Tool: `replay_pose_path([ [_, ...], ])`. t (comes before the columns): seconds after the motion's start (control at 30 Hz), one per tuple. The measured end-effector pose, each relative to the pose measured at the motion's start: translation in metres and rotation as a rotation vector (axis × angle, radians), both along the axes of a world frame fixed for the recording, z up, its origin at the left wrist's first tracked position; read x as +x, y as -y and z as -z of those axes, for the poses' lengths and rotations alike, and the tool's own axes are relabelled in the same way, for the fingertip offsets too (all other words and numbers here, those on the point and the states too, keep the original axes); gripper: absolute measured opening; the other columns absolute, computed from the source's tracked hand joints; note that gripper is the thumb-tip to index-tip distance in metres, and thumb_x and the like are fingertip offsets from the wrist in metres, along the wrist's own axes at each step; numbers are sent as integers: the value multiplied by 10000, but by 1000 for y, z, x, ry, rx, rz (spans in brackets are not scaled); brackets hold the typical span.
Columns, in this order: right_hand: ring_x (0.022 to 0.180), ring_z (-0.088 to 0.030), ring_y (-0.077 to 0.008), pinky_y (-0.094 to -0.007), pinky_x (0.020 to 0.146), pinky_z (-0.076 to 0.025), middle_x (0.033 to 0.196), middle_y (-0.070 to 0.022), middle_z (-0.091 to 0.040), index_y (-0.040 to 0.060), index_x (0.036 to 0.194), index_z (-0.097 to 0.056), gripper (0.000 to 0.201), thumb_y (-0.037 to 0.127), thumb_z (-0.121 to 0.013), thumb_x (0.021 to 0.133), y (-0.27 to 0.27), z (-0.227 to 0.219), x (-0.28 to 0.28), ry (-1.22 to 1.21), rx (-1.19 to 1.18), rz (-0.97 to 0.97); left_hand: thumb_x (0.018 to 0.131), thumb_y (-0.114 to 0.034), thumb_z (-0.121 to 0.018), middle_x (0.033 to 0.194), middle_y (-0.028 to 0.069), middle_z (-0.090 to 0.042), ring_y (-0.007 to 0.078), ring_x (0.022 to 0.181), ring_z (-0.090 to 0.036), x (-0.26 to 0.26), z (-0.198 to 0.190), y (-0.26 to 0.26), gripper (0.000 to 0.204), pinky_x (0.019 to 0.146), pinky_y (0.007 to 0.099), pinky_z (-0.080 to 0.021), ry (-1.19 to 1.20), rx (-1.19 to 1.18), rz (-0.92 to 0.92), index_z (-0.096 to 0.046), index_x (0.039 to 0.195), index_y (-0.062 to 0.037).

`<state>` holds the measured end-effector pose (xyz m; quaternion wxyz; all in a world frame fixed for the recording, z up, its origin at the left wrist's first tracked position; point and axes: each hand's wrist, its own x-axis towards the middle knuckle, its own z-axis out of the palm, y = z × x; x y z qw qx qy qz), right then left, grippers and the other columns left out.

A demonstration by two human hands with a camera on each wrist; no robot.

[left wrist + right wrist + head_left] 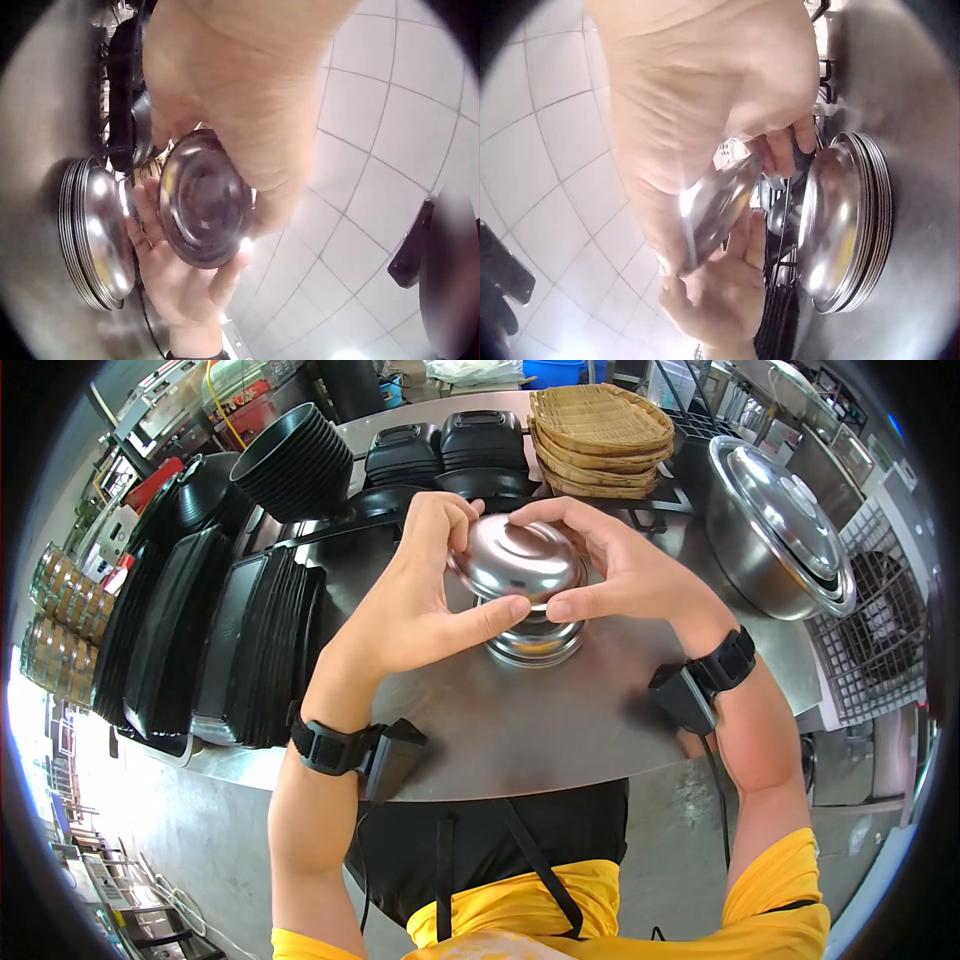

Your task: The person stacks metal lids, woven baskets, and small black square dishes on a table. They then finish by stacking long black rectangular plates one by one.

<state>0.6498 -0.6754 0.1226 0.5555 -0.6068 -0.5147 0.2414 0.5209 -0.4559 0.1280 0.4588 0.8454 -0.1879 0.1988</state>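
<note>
Both hands hold one shallow stainless steel dish (512, 560) between them, its rounded underside facing up in the head view. My left hand (420, 585) grips its left edge, with the thumb along the near rim. On the opposite edge, my right hand (630, 565) has its thumb at the near rim and its fingers round the far side. Under the held dish, a stack of matching steel dishes (535, 648) sits upside down on the metal table (480, 730). Both wrist views show a gap between the held dish (206, 199) and the stack (847, 225).
Black trays (255, 650) stand in rows on the left, with nested black buckets (290, 465) behind them. Stacked black containers (485, 440) and woven bamboo baskets (600, 430) line the back. A large lidded steel pot (770, 535) stands right, beside a grey plastic crate (870, 620).
</note>
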Motion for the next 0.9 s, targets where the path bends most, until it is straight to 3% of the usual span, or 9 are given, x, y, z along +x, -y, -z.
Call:
replay_pose_path([
  [0.03, 1245, -533, -199, -344, 1068, -426, 1314, -101, -564, 51, 1375, -523, 819, 407, -900, 740, 2, 0, 2, 2, -4, 2, 809, -281, -850, 1185, 119, -430, 313, 1394, -410, -2, -2, 1, 604, 1024, 360, -390, -98, 107, -17, -350, 1079, -75],
  [0.2, 1238, -500, -299, -386, 1058, -415, 1282, -137, -529, 104, 1294, -555, 773, 459, -891, 694, 8, 4, 6, 413, -301, -7, 675, -276, -931, 1122, 96, -467, 235, 995, -527, -7, -4, 10, 610, 862, 310, -469, -373, 293, -21, -571, 1110, -45],
  [0.3, 1273, -443, -355, -416, 1067, -400, 1303, -136, -473, 148, 1267, -580, 688, 486, -854, 733, 11, 8, 7, 467, -383, -15, 692, -255, -921, 1145, 99, -472, 231, 987, -543, -8, 2, 10, 619, 836, 316, -495, -347, 279, 31, -559, 1151, -51],
  [0.5, 1127, -562, -273, -355, 940, -482, 1226, -158, -540, 72, 1154, -598, 575, 485, -804, 812, 8, -6, 1, 410, -407, 148, 698, -238, -909, 1214, 121, -483, 256, 998, -579, -9, 2, 8, 671, 847, 332, -514, -362, 303, 52, -545, 1231, -54],
  [0.6, 769, -637, -182, -315, 683, -520, 819, -103, -655, 42, 982, -545, 470, 424, -789, 858, 9, -6, 4, 327, -511, 314, 679, -270, -910, 1221, 130, -513, 286, 1019, -588, -11, 0, 8, 694, 885, 353, -500, -326, 363, 9, -553, 1233, -54],
  [0.7, 763, -646, -148, -286, 653, -520, 802, -88, -653, 50, 963, -532, 406, 357, -784, 880, 4, -23, -9, 114, -698, 308, 691, -393, -881, 1186, 146, -568, 324, 1036, -585, -14, -1, 5, 664, 905, 375, -488, -233, 430, -43, -588, 1180, -53],
  [0.77, 872, -666, -148, -278, 723, -553, 968, -122, -657, 36, 1064, -542, 366, 272, -769, 901, 2, -20, -13, 62, -685, 244, 720, -459, -836, 1160, 147, -594, 343, 1060, -578, -17, -5, 8, 616, 904, 390, -484, -325, 446, -192, -616, 1129, -54],
  [0.83, 1051, -649, -182, -313, 879, -559, 1197, -136, -587, 16, 1221, -515, 425, 203, -747, 917, 2, -12, -19, -388, -299, 34, 732, -500, -809, 1144, 138, -607, 351, 1088, -576, -13, 2, 4, 596, 907, 408, -479, -248, 444, -221, -633, 1095, -61],
  [0.9, 1180, -593, -205, -348, 1001, -514, 1344, -126, -495, 17, 1334, -468, 491, 154, -719, 934, -1, -4, -19, -465, -254, -107, 730, -490, -814, 1168, 133, -602, 353, 1112, -578, -12, 4, 2, 597, 924, 438, -472, -2, 504, -291, -628, 1112, -71],
])
